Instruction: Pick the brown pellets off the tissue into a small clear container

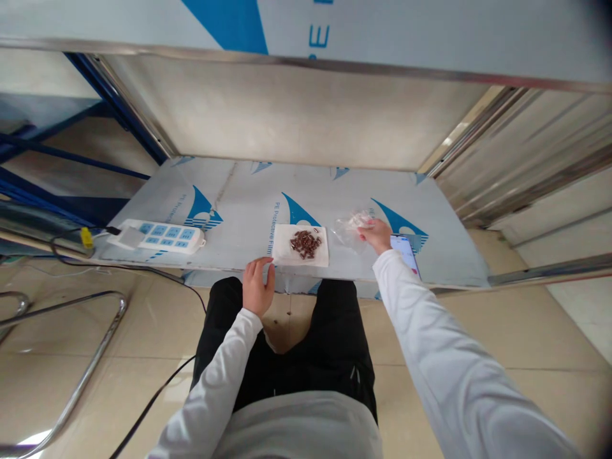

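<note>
My left hand [258,285] rests at the front edge of the shelf, its fingers out and holding nothing, with the fingertips close to the left corner of a white sheet [281,254]. Heaped on that sheet is a pile of small brown cylindrical pieces [305,245]. To the right of the sheet, the fingers of my right hand [377,234] are closed on a clear plastic bag [348,233] with pale contents that I cannot make out. A phone [404,252] with a lit screen lies beside my right wrist, partly covered by the sleeve.
On the left of the film-covered metal shelf [239,210] sits a white power strip [162,236] with a plug in it. A black cable [119,266] trails off the front edge. An upper shelf [406,32] overhangs the back. A metal tube frame [100,357] stands at left.
</note>
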Demonstrator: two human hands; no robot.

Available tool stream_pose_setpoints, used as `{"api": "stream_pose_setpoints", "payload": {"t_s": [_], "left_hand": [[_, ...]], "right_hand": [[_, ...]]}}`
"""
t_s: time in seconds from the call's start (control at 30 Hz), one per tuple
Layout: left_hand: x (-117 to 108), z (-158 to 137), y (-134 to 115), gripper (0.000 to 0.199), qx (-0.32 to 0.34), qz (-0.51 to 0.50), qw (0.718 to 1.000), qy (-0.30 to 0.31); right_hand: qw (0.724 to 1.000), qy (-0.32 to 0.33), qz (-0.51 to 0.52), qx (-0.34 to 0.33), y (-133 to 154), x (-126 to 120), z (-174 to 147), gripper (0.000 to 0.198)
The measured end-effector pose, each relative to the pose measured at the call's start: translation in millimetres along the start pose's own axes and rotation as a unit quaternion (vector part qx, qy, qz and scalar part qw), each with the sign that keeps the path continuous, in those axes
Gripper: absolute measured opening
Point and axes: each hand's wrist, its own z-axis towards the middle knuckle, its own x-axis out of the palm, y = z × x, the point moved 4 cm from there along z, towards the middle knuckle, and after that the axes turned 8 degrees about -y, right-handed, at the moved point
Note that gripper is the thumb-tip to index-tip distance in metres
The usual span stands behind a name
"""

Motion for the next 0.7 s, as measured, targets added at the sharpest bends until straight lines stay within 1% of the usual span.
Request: {"api": "stream_pose_setpoints", "payload": {"t_s": [0.07, 0.13, 0.2, 0.23, 0.27, 0.3, 0.33, 0.37, 0.4, 0.43, 0.5, 0.57, 0.7], "left_hand": [[4, 4, -1, 0.024, 0.024, 0.006, 1.0, 0.016], [7, 6, 1, 0.027, 0.042, 0.011, 0.999, 0.032], [11, 7, 4, 0.032, 0.059, 0.019, 0.997, 0.054], [14, 7, 6, 0.034, 0.071, 0.029, 0.995, 0.07], [17, 7, 8, 0.037, 0.084, 0.042, 0.991, 0.09], [21, 7, 9, 0.04, 0.099, 0.059, 0.987, 0.111], [25, 8, 10, 0.042, 0.113, 0.076, 0.982, 0.133], [29, 9, 11, 0.043, 0.125, 0.091, 0.976, 0.15], [31, 9, 13, 0.044, 0.134, 0.102, 0.972, 0.163], [33, 10, 14, 0.045, 0.142, 0.11, 0.969, 0.172], [33, 11, 17, 0.046, 0.151, 0.122, 0.965, 0.178], [30, 11, 22, 0.048, 0.15, 0.131, 0.964, 0.174], [25, 6, 29, 0.05, 0.135, 0.138, 0.967, 0.166]], "right_hand": [[0.998, -0.012, -0.068, -0.001, 1, 0, -3, 0.037], [0.992, -0.024, -0.123, -0.02, 6, -4, -10, 0.051], [0.986, -0.032, -0.153, -0.055, 12, -8, -22, 0.064], [0.982, -0.031, -0.165, -0.083, 15, -9, -29, 0.066], [0.975, -0.024, -0.182, -0.124, 18, -8, -37, 0.063], [0.962, -0.011, -0.207, -0.176, 21, -6, -45, 0.058], [0.943, 0.009, -0.238, -0.231, 23, -2, -53, 0.053], [0.921, 0.032, -0.273, -0.278, 23, 3, -60, 0.049], [0.898, 0.057, -0.308, -0.309, 21, 9, -65, 0.047], [0.881, 0.08, -0.338, -0.32, 18, 14, -69, 0.045], [0.872, 0.108, -0.37, -0.302, 9, 21, -69, 0.044], [0.871, 0.116, -0.378, -0.291, 4, 25, -66, 0.046], [0.879, 0.099, -0.371, -0.284, 2, 25, -61, 0.056]]}}
